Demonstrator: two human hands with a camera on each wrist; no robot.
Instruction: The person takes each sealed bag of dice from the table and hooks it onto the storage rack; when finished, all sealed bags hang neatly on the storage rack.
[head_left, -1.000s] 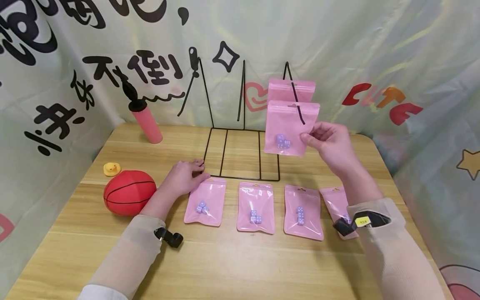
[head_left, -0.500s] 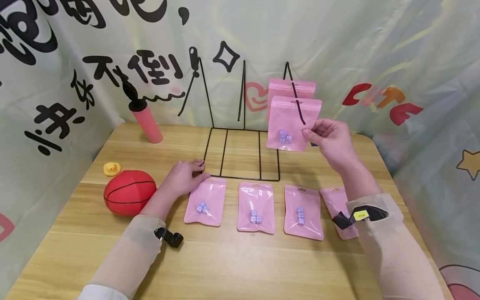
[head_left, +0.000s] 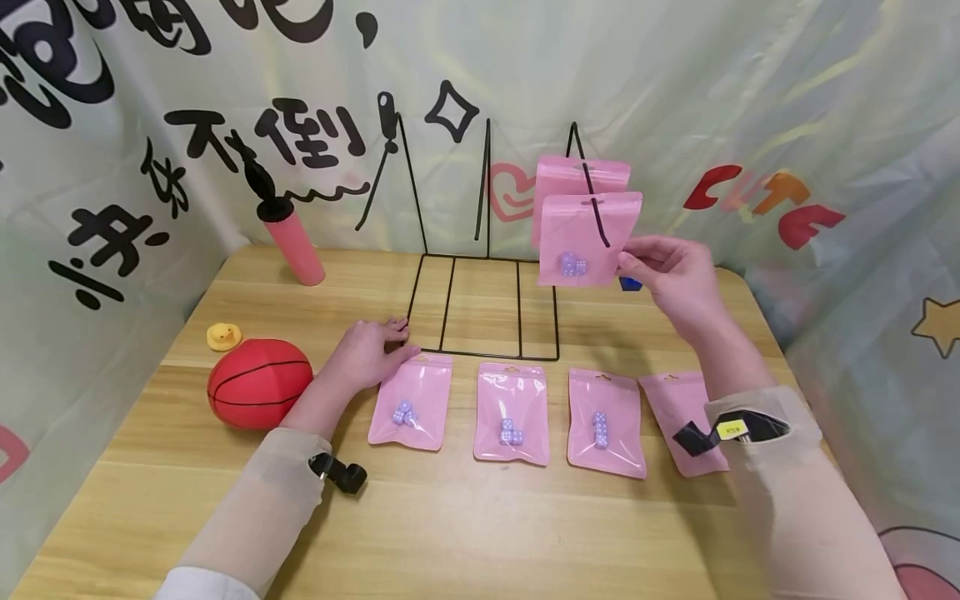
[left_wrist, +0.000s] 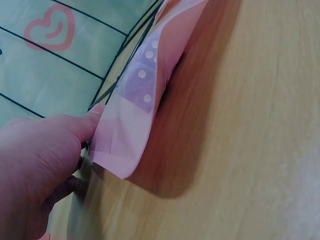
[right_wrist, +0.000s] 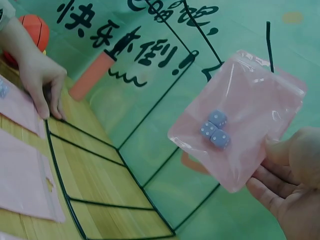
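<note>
My right hand [head_left: 671, 271] pinches the lower right edge of a pink zip bag [head_left: 588, 225] with lilac dice [right_wrist: 216, 131] inside. That bag hangs on the right hook of a black wire rack [head_left: 483, 357], in front of another pink bag [head_left: 551, 177] on the same hook. At the rack's front left corner, my left hand [head_left: 367, 354] grips the frame between thumb and fingers. Its thumb lies by the top edge of a flat pink bag [head_left: 423, 392]. More pink bags lie in the row: one [head_left: 512, 396], another [head_left: 600, 396], and one [head_left: 667, 400] partly behind my right forearm.
To the left are a red rugby-shaped ball [head_left: 258, 383] with black lines and a small yellow duck [head_left: 223, 337]. A blue object [head_left: 630, 284] shows behind the hanging bag. The rack's left hook [head_left: 372, 192] and middle hook [head_left: 481, 192] hold no bag. A printed cloth hangs behind.
The front hanging bag has moved up and slightly back along the hook, my right hand going with it. The blue object has come into sight. My left hand stays put.
</note>
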